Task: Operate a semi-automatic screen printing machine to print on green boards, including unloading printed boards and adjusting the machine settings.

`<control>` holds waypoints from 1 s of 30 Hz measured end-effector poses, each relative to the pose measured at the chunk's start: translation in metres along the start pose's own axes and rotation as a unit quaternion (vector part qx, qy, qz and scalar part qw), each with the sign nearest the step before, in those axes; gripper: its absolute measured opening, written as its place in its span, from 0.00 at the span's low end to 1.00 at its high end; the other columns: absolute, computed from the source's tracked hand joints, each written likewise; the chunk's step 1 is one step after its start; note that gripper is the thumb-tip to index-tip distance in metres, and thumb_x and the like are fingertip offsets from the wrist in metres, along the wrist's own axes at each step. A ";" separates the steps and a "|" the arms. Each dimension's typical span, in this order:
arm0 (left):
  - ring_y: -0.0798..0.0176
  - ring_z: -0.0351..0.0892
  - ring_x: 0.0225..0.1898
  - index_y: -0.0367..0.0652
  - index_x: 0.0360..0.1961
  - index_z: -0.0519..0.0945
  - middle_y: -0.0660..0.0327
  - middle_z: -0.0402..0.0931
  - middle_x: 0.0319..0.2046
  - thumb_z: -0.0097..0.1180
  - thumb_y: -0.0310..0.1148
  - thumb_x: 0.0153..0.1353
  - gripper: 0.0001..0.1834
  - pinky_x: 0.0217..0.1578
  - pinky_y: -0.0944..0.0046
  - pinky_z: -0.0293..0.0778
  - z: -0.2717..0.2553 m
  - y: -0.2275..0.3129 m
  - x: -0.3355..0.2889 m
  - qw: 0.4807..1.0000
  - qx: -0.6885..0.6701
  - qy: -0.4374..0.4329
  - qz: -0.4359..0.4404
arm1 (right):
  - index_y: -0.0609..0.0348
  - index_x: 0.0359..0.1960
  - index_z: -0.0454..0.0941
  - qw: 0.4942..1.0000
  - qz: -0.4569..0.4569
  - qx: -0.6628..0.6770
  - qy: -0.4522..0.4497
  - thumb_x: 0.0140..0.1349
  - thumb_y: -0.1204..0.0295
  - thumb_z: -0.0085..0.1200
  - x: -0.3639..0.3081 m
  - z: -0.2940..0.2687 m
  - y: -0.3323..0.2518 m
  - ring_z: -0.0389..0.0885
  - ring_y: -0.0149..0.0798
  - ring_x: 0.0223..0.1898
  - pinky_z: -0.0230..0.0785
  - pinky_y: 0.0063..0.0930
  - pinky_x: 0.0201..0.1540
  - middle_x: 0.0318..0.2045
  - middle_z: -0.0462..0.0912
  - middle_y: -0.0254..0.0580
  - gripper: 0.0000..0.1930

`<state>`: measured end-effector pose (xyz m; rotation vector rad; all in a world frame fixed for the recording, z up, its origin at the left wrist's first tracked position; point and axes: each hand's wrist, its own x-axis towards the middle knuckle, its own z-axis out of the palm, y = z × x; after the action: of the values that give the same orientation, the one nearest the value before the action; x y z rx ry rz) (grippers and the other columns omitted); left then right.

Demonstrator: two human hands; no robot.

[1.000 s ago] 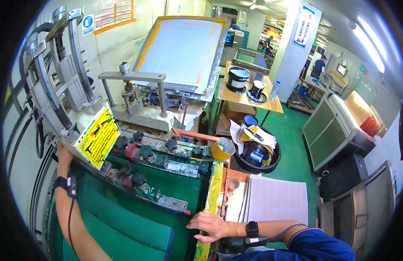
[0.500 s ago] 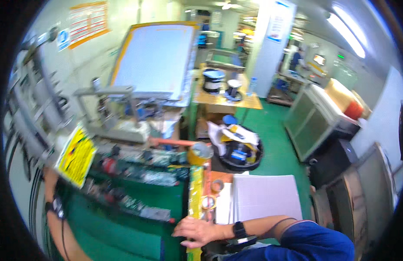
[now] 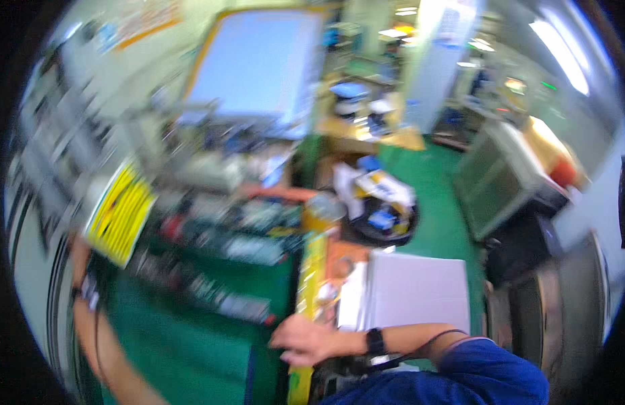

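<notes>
My right hand (image 3: 302, 341) lies over the yellow edge strip (image 3: 305, 290) of the green-topped table, its fingers apart and reaching past the strip's left side. Motion smears the picture, but I make out nothing in this hand. At the far left my left forearm (image 3: 103, 331) reaches up along the machine. The left hand is mostly hidden behind a white plate with a yellow label (image 3: 120, 214), so its fingers do not show. Between my arms, dark bars with metal clamps (image 3: 224, 236) stretch across above the green surface (image 3: 184, 337).
A stack of pale sheets (image 3: 420, 290) lies right of the strip, beside rolls of tape (image 3: 343, 266). Beyond stand a tape-rimmed roll (image 3: 322, 210), a full black bin (image 3: 386, 223) and a large framed screen (image 3: 258, 67). A cabinet (image 3: 504, 179) is at right.
My view has tilted and shifted, so most of the background sits higher and farther right, more blurred. Both hands keep nearly the same places at the plate and the yellow strip.
</notes>
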<state>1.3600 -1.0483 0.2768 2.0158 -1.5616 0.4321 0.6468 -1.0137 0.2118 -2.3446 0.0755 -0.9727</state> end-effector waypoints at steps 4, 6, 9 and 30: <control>0.58 0.81 0.43 0.35 0.48 0.80 0.51 0.82 0.45 0.52 0.32 0.65 0.15 0.46 0.53 0.75 0.019 0.005 0.029 0.794 -0.607 -0.035 -0.011 | 0.58 0.48 0.77 0.998 0.016 -0.061 -0.016 0.54 0.66 0.60 0.000 -0.020 -0.005 0.78 0.46 0.42 0.68 0.38 0.42 0.42 0.79 0.45 0.19; 0.53 0.82 0.39 0.36 0.41 0.81 0.51 0.83 0.42 0.56 0.34 0.58 0.13 0.42 0.57 0.75 -0.009 0.010 0.034 0.976 -0.178 0.057 -0.114 | 0.59 0.47 0.78 0.999 0.014 -0.046 -0.017 0.52 0.67 0.60 0.013 -0.021 -0.016 0.78 0.45 0.40 0.68 0.38 0.41 0.40 0.79 0.44 0.20; 0.51 0.83 0.41 0.38 0.41 0.82 0.52 0.83 0.42 0.55 0.34 0.59 0.13 0.43 0.56 0.76 0.043 0.090 0.027 0.988 -0.127 0.046 -0.073 | 0.59 0.47 0.78 0.995 0.050 -0.081 -0.039 0.51 0.68 0.60 0.012 -0.022 0.000 0.78 0.46 0.40 0.68 0.37 0.40 0.40 0.79 0.44 0.20; 0.37 0.81 0.35 0.37 0.29 0.82 0.43 0.80 0.29 0.60 0.40 0.56 0.14 0.37 0.48 0.76 -0.040 0.143 -0.010 0.968 0.123 0.162 -0.144 | 0.61 0.44 0.77 0.998 0.005 -0.066 0.008 0.50 0.72 0.61 0.017 -0.013 -0.011 0.77 0.49 0.37 0.70 0.37 0.39 0.37 0.77 0.46 0.17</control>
<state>1.2238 -1.0414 0.3354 2.1808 -1.0404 0.8244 0.6493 -1.0156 0.2355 -2.4551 0.1612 -1.0092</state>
